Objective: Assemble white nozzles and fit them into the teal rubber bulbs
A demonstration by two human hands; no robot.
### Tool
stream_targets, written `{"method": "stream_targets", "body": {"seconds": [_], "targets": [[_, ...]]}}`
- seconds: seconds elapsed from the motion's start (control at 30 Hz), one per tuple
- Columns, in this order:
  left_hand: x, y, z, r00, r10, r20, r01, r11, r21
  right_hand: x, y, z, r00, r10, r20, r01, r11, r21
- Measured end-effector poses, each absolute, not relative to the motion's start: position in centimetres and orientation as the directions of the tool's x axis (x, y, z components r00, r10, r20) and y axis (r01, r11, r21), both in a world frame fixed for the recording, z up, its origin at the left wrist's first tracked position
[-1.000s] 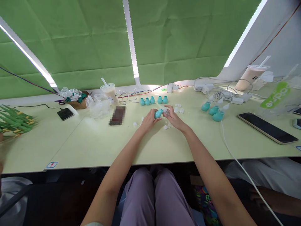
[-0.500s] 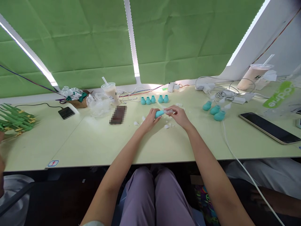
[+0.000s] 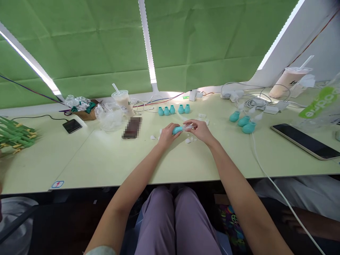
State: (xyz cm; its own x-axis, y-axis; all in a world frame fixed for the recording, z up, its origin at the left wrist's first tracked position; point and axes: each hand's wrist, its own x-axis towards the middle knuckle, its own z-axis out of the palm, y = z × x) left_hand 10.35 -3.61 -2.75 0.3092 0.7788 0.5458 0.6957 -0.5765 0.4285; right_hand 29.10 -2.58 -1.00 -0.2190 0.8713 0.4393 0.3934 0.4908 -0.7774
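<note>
While both hands meet over the table (image 3: pixel 186 166), the left hand (image 3: pixel 166 133) wraps a small teal bulb (image 3: pixel 177 130), fingers closed round its fat end. The right hand (image 3: pixel 199 129) pinches a clear tip (image 3: pixel 188 126) at the bulb's narrow end, thumb & fingertips together. Bulb looks light, soft, prob. squashy; best held round the belly, w/ the tip gripped gently. Beyond the fingers: a row of teal bulbs (image 3: pixel 172 109); white bits (image 3: pixel 189 140) just below the right fingers.
</note>
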Motion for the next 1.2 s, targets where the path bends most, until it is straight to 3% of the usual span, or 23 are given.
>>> {"method": "stream_targets", "body": {"seconds": [0.33,0.57,0.77,1.03,1.2], "targets": [[10.5,-4.13,-2.31,0.255,0.822,0.509,0.726,-0.511,0.461,28.94,-2.57,-1.42,-0.204,0.921,0.332,0.251,0.377,-0.892],[10.42,-3.73,-2.67,0.304,0.806,0.507,0.695,-0.552,0.461,28.86,-2.92,-1.38,-0.22,0.929,0.296,0.293,0.353,-0.889],[10.5,-3.77,-2.78,0.278,0.81,0.516,0.701,-0.538,0.468,28.85,-2.88,-1.54,-0.26,0.922,0.285,0.217,0.344,-0.914],[10.66,-3.92,-2.72,0.34,0.808,0.481,0.737,-0.546,0.397,28.88,-3.33,-1.3,-0.303,0.925,0.229,0.248,0.309,-0.918],[10.88,-4.0,-2.83,0.308,0.811,0.497,0.712,-0.543,0.445,28.95,-3.04,-1.58,-0.295,0.922,0.251,0.248,0.328,-0.911]]}}
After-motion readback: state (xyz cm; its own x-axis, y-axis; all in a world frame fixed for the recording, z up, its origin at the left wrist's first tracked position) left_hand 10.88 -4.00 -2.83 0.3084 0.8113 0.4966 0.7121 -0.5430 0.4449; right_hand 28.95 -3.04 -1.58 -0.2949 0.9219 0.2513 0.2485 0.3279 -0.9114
